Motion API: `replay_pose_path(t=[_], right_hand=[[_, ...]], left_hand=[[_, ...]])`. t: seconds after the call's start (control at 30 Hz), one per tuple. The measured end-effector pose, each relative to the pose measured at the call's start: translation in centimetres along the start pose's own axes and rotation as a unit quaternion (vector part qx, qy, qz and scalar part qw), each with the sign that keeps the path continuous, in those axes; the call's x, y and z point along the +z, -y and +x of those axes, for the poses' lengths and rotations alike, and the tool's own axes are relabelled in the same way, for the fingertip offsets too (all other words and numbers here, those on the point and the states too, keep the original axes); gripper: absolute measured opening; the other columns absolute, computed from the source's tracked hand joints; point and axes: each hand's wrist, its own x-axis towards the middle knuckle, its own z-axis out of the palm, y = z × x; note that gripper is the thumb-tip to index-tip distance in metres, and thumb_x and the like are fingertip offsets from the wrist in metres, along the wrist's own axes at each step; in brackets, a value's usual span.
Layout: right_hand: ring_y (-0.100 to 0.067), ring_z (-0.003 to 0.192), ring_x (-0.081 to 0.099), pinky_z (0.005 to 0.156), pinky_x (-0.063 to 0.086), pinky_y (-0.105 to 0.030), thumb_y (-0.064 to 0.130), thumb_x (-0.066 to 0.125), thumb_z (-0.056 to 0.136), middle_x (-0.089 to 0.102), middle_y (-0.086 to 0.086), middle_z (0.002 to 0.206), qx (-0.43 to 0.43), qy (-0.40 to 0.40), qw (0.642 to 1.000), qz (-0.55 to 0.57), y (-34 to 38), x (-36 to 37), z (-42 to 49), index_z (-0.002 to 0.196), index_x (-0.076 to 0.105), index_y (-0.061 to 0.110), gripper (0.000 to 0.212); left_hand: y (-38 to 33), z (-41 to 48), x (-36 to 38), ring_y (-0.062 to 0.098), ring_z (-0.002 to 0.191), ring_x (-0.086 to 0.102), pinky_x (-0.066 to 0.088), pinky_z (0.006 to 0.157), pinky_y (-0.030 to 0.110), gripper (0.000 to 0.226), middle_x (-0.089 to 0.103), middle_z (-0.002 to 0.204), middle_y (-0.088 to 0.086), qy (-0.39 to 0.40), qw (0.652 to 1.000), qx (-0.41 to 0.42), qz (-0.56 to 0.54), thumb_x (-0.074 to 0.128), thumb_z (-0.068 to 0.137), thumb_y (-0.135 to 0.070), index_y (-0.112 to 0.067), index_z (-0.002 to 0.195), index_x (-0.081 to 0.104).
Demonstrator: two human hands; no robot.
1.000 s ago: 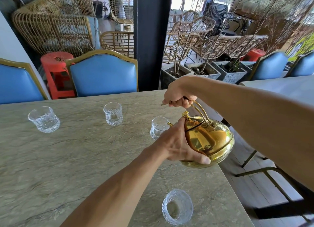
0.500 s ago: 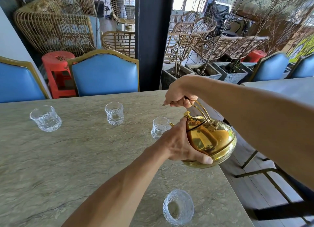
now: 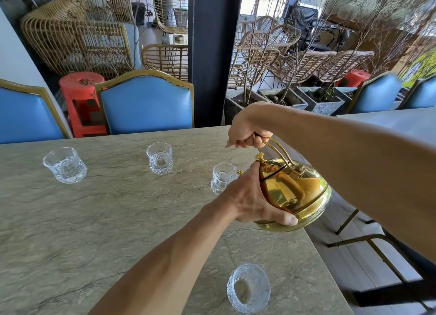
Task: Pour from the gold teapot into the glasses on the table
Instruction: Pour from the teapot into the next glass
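The gold teapot (image 3: 295, 192) hangs tilted to the left above the table's right edge. My right hand (image 3: 247, 133) is closed on its wire handle. My left hand (image 3: 252, 196) presses against the pot's body and lid, a fingertip by the lid knob. The spout tip pokes over the rim of a small clear glass (image 3: 221, 177), partly hidden by my left hand. Three more clear glasses stand on the table (image 3: 94, 220): one at far left (image 3: 64, 165), one in the middle (image 3: 160, 157), one near me (image 3: 247, 288).
The table's right edge drops to a wooden floor with metal chair legs. Blue chairs (image 3: 146, 102) stand behind the table, next to a red stool (image 3: 80, 97). A black pillar, planters and rattan chairs fill the background. A second table (image 3: 401, 121) is at right.
The teapot and both hands have stayed nearly in place, tilted at the same glass. The view has shifted slightly.
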Motion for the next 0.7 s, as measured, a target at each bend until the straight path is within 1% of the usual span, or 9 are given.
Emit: replay_pose_path(t=[0.17, 0.3, 0.43, 0.6, 0.7], right_hand=[[-0.008, 0.030, 0.027, 0.031, 0.026, -0.014, 0.029, 0.044, 0.105, 0.039, 0.003, 0.046, -0.004, -0.008, 1.000, 0.008, -0.2, 0.0, -0.3, 0.072, 0.051, 0.012, 0.038], [-0.008, 0.030, 0.026, 0.031, 0.025, -0.014, 0.033, 0.044, 0.105, 0.037, 0.004, 0.046, -0.007, -0.010, 0.999, 0.041, -0.9, 0.2, -0.6, 0.070, 0.051, 0.013, 0.040], [-0.009, 0.031, 0.025, 0.030, 0.024, -0.014, 0.034, 0.044, 0.105, 0.035, 0.004, 0.044, -0.024, -0.025, 0.995, 0.096, -2.4, 0.3, -1.5, 0.066, 0.048, 0.014, 0.044], [-0.008, 0.030, 0.024, 0.031, 0.024, -0.012, 0.031, 0.045, 0.104, 0.035, 0.003, 0.044, -0.054, -0.046, 0.986, 0.152, -4.7, 0.2, -4.1, 0.066, 0.048, 0.013, 0.043], [-0.009, 0.033, 0.024, 0.033, 0.024, -0.013, 0.032, 0.045, 0.104, 0.034, 0.003, 0.045, -0.075, -0.067, 0.979, 0.176, -6.2, 0.2, -6.1, 0.067, 0.046, 0.013, 0.041]], left_hand=[[-0.1, -0.1, 0.0, 0.019, 0.125, 0.063, 0.054, 0.110, 0.045, 0.126, 0.063, 0.134, -0.011, -0.003, 1.000, 0.003, 0.007, 0.084, 0.037, -0.078, -0.032, 0.145, 0.037], [-0.2, -0.3, -0.1, 0.020, 0.125, 0.063, 0.054, 0.110, 0.045, 0.130, 0.061, 0.135, -0.010, 0.000, 0.999, 0.002, 0.033, 0.084, 0.036, -0.079, -0.030, 0.146, 0.036], [-1.4, -0.7, -0.1, 0.023, 0.126, 0.062, 0.054, 0.110, 0.047, 0.134, 0.059, 0.137, -0.005, 0.002, 0.996, -0.007, 0.086, 0.082, 0.034, -0.081, -0.026, 0.146, 0.035], [-4.0, -1.7, 0.3, 0.029, 0.132, 0.057, 0.049, 0.114, 0.052, 0.135, 0.054, 0.146, 0.002, 0.000, 0.986, -0.005, 0.165, 0.087, 0.043, -0.075, -0.019, 0.152, 0.029], [-5.8, -2.4, 0.8, 0.030, 0.136, 0.054, 0.045, 0.116, 0.054, 0.142, 0.051, 0.151, 0.005, -0.010, 0.976, 0.000, 0.218, 0.086, 0.044, -0.078, -0.015, 0.156, 0.025]])
